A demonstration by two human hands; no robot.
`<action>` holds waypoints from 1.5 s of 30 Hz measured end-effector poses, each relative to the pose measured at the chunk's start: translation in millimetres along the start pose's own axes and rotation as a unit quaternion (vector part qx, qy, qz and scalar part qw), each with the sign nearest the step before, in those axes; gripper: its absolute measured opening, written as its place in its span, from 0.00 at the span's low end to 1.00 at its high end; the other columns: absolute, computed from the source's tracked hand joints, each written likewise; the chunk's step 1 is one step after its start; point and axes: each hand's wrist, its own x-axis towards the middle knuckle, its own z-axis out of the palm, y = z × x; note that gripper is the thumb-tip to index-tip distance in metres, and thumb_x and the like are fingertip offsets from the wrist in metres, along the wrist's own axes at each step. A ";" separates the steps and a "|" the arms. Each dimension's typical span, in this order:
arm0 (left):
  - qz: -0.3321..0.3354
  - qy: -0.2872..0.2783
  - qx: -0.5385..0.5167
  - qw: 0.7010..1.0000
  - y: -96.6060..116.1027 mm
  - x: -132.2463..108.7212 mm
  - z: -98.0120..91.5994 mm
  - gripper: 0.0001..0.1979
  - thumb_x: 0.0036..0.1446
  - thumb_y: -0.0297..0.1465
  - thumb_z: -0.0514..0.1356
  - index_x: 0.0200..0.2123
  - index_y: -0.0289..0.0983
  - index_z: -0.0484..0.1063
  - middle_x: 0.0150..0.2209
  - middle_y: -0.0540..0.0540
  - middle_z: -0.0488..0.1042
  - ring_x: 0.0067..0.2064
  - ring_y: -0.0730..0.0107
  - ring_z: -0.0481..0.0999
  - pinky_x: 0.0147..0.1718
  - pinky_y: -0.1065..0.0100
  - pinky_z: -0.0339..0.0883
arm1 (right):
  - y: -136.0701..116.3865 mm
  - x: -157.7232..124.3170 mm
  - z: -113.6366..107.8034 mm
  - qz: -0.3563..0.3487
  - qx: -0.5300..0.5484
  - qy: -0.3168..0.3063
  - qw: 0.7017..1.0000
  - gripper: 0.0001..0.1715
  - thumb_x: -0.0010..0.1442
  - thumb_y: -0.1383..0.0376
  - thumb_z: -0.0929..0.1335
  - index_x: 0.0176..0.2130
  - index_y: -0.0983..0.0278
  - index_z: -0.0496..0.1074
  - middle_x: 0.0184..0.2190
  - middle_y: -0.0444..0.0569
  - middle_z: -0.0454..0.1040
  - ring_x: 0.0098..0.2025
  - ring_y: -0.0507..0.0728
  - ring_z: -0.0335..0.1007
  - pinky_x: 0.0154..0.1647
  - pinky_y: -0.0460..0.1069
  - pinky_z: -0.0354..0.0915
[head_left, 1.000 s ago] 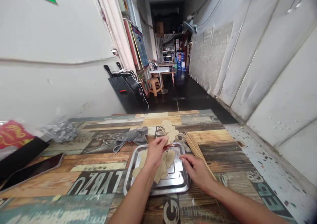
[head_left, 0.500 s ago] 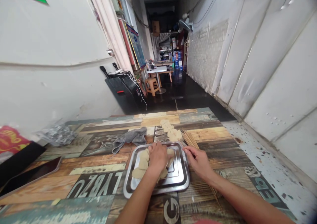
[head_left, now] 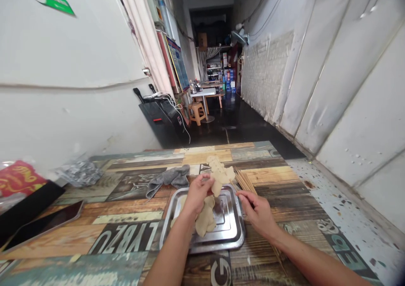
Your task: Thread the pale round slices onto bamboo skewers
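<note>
My left hand (head_left: 199,191) is above the metal tray (head_left: 236,241), its thumb and fingers pinching a thin pale beige slice (head_left: 217,188). More pale slices (head_left: 205,218) lie overlapping in the tray, partly hidden by my left hand and forearm. My right hand (head_left: 257,210) is closed at the tray's right edge around a thin bamboo skewer, mostly hidden by the fingers. Just past the tray lie skewered pale slices (head_left: 220,168). A bundle of bamboo skewers (head_left: 245,181) rests on the table beyond my right hand.
A grey cloth (head_left: 169,178) lies left of the tray on the wood-patterned table (head_left: 126,218). Further left are a phone (head_left: 46,225), a clear bag of silvery packets (head_left: 80,172) and a red-and-yellow package (head_left: 20,178). A black case (head_left: 163,119) stands by the left wall.
My left hand has lifted from the slices in the tray, bringing one slice up toward the far right. My right hand stays near the tray's right edge. The view has shifted slightly.
</note>
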 end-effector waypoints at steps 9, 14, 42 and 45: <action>-0.006 0.159 -0.286 0.945 13.9 12.4 -26.6 0.17 0.49 0.17 0.59 0.43 0.36 0.67 0.34 0.46 0.74 0.30 0.75 0.74 0.32 0.70 0.70 | 5.5 -7.2 5.7 -0.003 -0.021 -0.126 0.992 0.15 0.64 0.61 0.60 0.41 0.61 0.73 0.36 0.50 0.77 0.37 0.57 0.74 0.37 0.51 0.69; 0.038 0.214 -0.283 0.934 19.4 14.3 -37.6 0.12 0.49 0.21 0.61 0.39 0.35 0.69 0.33 0.47 0.74 0.28 0.79 0.72 0.26 0.76 0.66 | 3.2 -8.2 6.9 0.000 -0.023 -0.149 0.989 0.16 0.64 0.60 0.59 0.40 0.62 0.73 0.34 0.50 0.77 0.35 0.57 0.74 0.36 0.51 0.68; 0.100 0.262 -0.195 0.940 21.6 15.1 -42.8 0.14 0.46 0.28 0.65 0.40 0.35 0.74 0.40 0.44 0.75 0.34 0.75 0.73 0.28 0.76 0.65 | 2.3 -11.3 5.3 -0.006 -0.059 -0.205 0.977 0.16 0.64 0.60 0.58 0.40 0.61 0.72 0.35 0.52 0.77 0.36 0.59 0.74 0.37 0.53 0.70; 0.107 0.261 -0.178 0.943 20.0 15.7 -42.1 0.14 0.47 0.28 0.64 0.40 0.35 0.74 0.40 0.44 0.76 0.34 0.76 0.73 0.28 0.76 0.64 | 2.0 -11.0 5.4 -0.006 -0.059 -0.206 0.977 0.16 0.64 0.60 0.58 0.40 0.60 0.72 0.34 0.51 0.77 0.36 0.59 0.74 0.37 0.54 0.70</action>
